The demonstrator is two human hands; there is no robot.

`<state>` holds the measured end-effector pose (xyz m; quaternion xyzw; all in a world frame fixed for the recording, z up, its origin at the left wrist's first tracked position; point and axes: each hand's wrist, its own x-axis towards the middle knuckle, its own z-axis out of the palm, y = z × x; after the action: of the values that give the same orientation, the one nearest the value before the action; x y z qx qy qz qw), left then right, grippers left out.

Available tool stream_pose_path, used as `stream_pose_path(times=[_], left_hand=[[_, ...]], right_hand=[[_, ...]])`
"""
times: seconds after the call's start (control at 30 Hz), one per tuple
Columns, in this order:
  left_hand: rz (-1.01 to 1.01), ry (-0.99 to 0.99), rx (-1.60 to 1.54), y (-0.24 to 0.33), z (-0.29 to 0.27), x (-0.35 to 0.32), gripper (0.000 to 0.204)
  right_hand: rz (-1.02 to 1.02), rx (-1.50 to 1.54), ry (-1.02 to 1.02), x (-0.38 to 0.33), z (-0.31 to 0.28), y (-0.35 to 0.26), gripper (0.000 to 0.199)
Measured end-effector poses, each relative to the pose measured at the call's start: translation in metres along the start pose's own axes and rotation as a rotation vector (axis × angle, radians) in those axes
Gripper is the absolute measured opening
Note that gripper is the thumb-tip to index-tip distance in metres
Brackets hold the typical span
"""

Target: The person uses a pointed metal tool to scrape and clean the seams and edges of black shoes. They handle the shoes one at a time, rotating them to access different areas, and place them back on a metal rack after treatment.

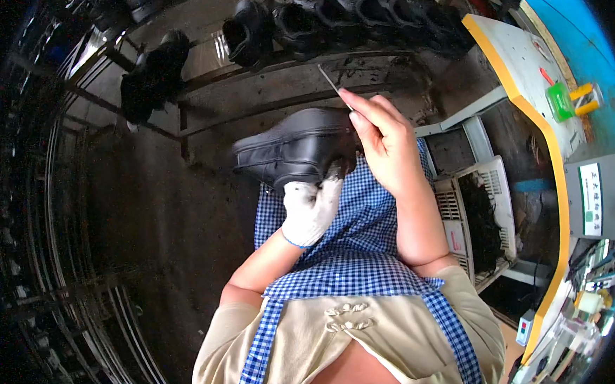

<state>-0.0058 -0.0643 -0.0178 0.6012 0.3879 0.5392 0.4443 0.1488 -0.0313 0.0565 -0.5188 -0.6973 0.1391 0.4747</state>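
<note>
A black leather shoe (pixel 292 145) is held up in front of my lap. My left hand (pixel 311 210), in a white knit glove with dark-stained fingertips, grips its near side. Bare and raised at the shoe's right end, my right hand (pixel 389 139) pinches a thin, pale, stick-like tool (pixel 328 79) between thumb and fingers. The tool points up and to the left, above the shoe. Whether its lower end touches the shoe is hidden by my fingers.
Several black shoes (pixel 297 27) stand in a row on a rack ahead, with more dark footwear (pixel 162 60) to the left. At right, a yellow-edged worktable (pixel 551 142) carries a green and yellow object (pixel 561 101). A white crate (pixel 499 194) holding dark material sits beside it.
</note>
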Motion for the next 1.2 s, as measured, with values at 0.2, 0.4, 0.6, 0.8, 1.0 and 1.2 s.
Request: stream_pose_path(times=[0.2, 0.4, 0.6, 0.8, 1.0, 1.2], left_hand=[[-0.298, -0.135, -0.527, 0.044, -0.019, 0.029, 0.033], [-0.416, -0.122, -0.836, 0.042, -0.02, 0.025, 0.035], [-0.641, -0.227, -0.844, 0.045, -0.036, 0.04, 0.033], [-0.51, -0.179, -0.754, 0.039, -0.041, 0.046, 0.045], [-0.123, 0.15, -0.232, -0.008, -0.07, 0.039, 0.047], [-0.695, -0.017, -0.814, -0.02, -0.058, 0.01, 0.057]], right_hand=[[0.091, 0.261, 0.048, -0.014, -0.002, 0.005, 0.029], [0.031, 0.1, -0.129, -0.009, -0.029, 0.01, 0.04], [-0.065, 0.566, -0.369, -0.013, -0.024, 0.039, 0.1], [0.18, 0.545, -0.239, -0.033, -0.009, 0.039, 0.1], [0.562, 0.87, 0.334, -0.026, -0.022, 0.064, 0.063], [0.778, 1.04, 0.46, -0.021, -0.023, 0.074, 0.032]])
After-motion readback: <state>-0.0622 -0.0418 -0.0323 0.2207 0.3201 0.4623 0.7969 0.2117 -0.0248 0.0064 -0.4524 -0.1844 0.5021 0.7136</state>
